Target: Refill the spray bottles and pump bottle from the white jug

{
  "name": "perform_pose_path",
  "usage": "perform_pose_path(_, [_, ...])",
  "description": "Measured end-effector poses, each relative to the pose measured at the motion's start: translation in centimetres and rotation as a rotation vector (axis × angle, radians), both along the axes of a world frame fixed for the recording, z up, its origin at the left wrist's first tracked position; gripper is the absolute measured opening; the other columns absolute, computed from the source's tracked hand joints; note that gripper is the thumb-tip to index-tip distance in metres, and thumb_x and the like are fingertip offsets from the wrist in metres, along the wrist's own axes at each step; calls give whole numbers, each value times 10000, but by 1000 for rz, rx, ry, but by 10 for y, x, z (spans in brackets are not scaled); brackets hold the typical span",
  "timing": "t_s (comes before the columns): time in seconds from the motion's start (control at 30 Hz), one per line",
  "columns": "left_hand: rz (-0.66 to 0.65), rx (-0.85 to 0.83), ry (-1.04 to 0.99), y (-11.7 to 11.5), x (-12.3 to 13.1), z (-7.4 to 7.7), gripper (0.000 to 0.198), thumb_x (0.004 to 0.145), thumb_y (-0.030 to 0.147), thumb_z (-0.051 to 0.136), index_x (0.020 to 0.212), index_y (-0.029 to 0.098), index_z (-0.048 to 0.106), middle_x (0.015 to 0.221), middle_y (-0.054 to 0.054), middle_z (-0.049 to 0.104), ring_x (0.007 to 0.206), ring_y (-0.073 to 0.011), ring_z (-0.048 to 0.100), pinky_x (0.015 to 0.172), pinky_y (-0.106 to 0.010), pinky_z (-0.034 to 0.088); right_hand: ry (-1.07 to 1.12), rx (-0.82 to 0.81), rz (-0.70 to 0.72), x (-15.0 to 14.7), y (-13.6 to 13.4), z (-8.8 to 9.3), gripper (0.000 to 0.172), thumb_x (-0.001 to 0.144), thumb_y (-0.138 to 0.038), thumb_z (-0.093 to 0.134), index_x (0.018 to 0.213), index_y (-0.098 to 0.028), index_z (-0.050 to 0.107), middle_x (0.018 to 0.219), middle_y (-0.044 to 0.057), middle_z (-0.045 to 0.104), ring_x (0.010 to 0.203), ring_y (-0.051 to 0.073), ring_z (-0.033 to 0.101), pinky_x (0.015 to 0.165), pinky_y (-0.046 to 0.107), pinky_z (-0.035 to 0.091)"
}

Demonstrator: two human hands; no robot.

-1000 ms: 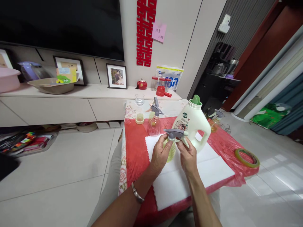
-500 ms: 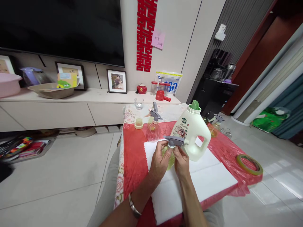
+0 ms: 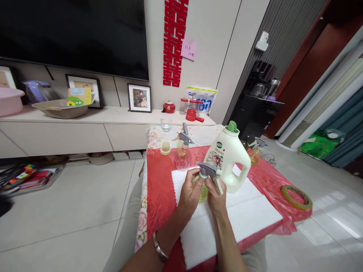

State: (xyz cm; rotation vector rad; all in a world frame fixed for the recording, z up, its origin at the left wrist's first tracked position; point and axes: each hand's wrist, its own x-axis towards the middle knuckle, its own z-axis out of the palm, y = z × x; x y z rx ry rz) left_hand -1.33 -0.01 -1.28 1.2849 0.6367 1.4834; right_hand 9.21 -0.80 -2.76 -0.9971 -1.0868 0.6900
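My left hand wraps round a small clear spray bottle with yellowish liquid, held over the white cloth. My right hand pinches the bottle's neck just under its grey trigger head. Right behind stands a cream detergent jug with a green cap. A second clear spray bottle with a grey trigger stands farther back on the red table cover.
A yellow cap and a glass sit at the table's far end. A third spray bottle is at the right, a tape roll near the right corner. A low cabinet with frames and basins lines the wall.
My right hand has slid in from the trigger's side to under the grey head, which has turned slightly. The left hand keeps its hold on the bottle.
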Motion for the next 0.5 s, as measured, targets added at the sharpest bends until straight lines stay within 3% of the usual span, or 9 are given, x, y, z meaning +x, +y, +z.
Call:
perform_pose_path(0.17, [5,8,38,2,0,-7,352,964,458,558,1232,231,582,1231,-87,660,1194,-241,606,1060,-394,436,-45,31,-1,1,1,4,495,827,-528,682,1176,-177,696,1079,114,687,1111,267,615,998,435,492])
perform_pose_path(0.5, [14,13,37,0,-1,2,368,962,468,545,1240,232,603,1258,-96,657,1227,-252,594,1078,-405,434,-123,39,21,2,1,8,376,897,-443,606,1150,-184,712,1179,104,661,1122,242,607,1017,411,486])
